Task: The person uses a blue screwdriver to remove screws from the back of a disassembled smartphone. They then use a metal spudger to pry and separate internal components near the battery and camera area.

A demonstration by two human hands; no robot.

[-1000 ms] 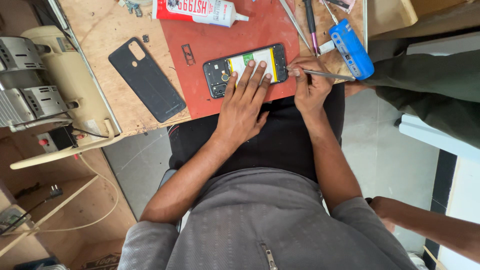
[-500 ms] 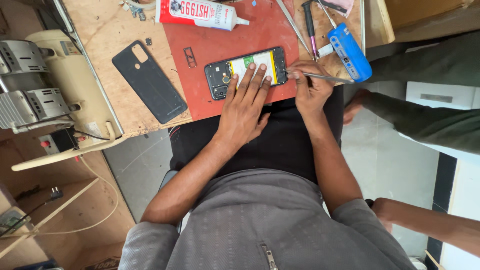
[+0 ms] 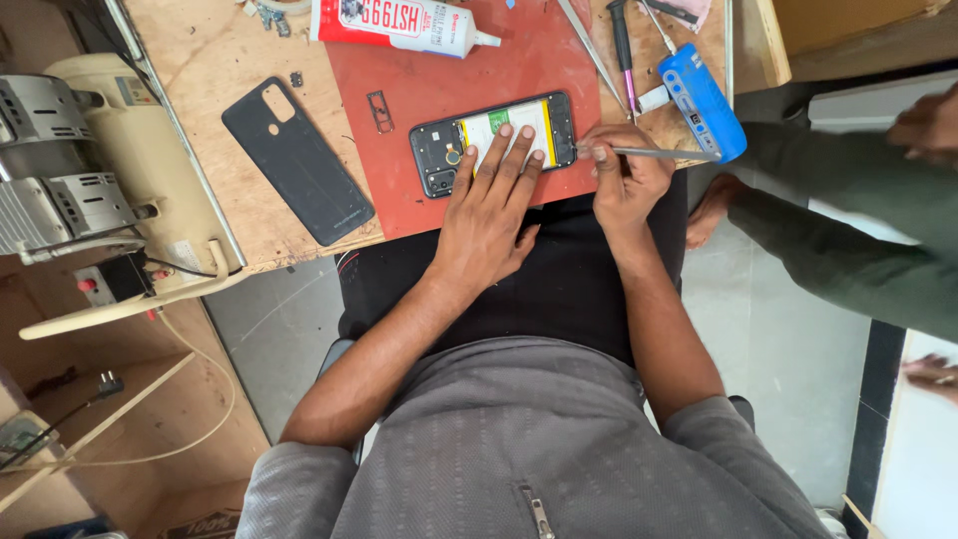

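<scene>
There, an opened phone [image 3: 496,142], back off, apparently yellow-edged battery.

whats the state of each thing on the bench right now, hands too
phone: back cover off, insides showing, lying flat on the red mat
back cover: detached, flat on the wooden bench, apart from the phone
left hand: open, fingers spread, pressing down on the phone
right hand: closed around a thin metal tool, its tip at the phone's right end
glue tube: capped, lying on its side
blue tool: lying on the bench, untouched
</scene>
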